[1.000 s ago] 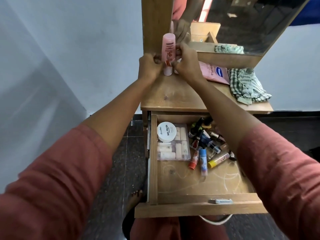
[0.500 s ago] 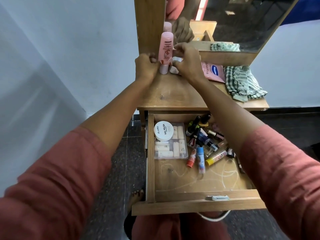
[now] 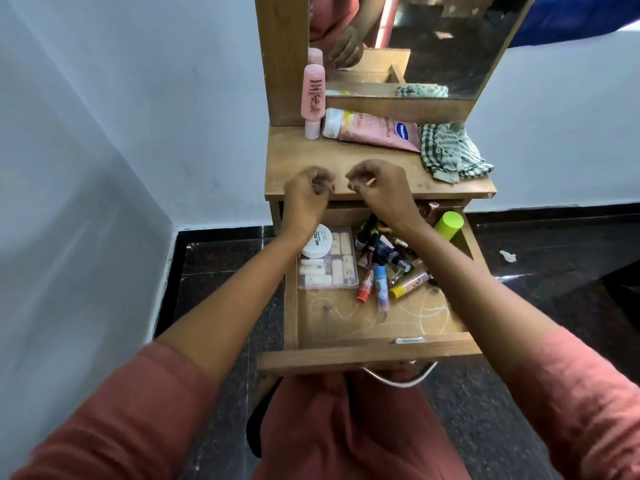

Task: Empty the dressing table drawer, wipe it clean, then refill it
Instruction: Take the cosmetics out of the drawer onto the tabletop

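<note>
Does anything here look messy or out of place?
Yes. In the open drawer, small cosmetic bottles lie in a jumbled heap at the back, and pale looping marks streak its bare wooden floor. A white scrap lies on the dark floor to the right.

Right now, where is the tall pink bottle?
In the head view, the tall pink bottle stands upright back left on the tabletop, by the mirror frame, beside the lying pink tube.

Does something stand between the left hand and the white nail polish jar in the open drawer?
Nothing visible does. The left hand, fingers curled and holding nothing, is over the front edge of the table top. The white jar lies uncovered just below its wrist, on top of the clear box in the open drawer.
</note>
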`<state>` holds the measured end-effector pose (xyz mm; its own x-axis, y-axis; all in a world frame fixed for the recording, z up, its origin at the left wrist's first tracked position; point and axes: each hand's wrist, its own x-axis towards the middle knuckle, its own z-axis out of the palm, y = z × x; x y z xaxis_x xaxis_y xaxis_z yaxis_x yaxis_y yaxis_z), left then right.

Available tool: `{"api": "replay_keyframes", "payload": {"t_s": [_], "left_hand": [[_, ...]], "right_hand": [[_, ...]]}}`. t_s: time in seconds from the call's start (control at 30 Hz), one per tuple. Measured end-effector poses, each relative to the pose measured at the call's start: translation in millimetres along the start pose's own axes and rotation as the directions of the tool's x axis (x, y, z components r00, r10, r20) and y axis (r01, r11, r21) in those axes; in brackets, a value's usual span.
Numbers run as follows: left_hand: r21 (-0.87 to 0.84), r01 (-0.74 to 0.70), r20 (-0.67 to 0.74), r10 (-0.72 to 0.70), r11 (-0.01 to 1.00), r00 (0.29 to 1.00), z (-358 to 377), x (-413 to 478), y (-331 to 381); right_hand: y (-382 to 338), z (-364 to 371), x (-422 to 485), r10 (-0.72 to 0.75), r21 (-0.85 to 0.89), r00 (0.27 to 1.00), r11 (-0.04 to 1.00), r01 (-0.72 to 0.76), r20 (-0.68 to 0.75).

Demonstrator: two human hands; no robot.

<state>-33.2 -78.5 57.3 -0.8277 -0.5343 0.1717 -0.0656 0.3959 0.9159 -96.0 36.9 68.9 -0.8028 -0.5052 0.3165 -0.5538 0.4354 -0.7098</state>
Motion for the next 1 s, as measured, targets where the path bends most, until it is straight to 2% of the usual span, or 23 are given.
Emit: {"api": "replay_keyframes", "payload": {"t_s": [0.17,0.27,0.4,0.67,0.8,0.9,1.0], "left_hand": [[0.192,0.023,0.299,-0.081,0.981,0.951,24.8,-49.1,-12.4],[0.288,0.053,0.389,-0.167,0.956,0.906,40.6,-70.1,-21.3],[0.378,0.103,0.398,-0.262,0.920,0.879,56.8,-89.2,-28.4],[0.614,-0.016,0.397,-0.291,0.789,0.871,71.9,-105.8,-30.2],[0.653,0.002,0.369,-0.321,0.757,0.873,76.2,-103.4,-25.8],[0.646,0.022,0.364,-0.333,0.763,0.870,76.5,-102.4,-21.8],[0.574,0.132,0.334,-0.379,0.808,0.863,74.1,-100.9,-19.9]], "right_hand": [[21.9,-7.9,-53.7,0.177,-0.053,0.980,0.984,-0.172,0.090],[39.1,-11.6,-83.4,0.286,-0.135,0.949,0.954,-0.269,0.134],[58.3,-12.5,-107.7,0.442,-0.209,0.882,0.889,-0.407,0.165],[61.6,1.7,-112.4,0.608,-0.295,0.771,0.784,-0.546,0.190],[55.4,6.7,-111.4,0.665,-0.346,0.726,0.732,-0.587,0.176],[56.6,7.5,-110.2,0.675,-0.315,0.715,0.729,-0.607,0.182],[60.1,0.7,-109.9,0.678,-0.237,0.711,0.734,-0.637,0.188]]}}
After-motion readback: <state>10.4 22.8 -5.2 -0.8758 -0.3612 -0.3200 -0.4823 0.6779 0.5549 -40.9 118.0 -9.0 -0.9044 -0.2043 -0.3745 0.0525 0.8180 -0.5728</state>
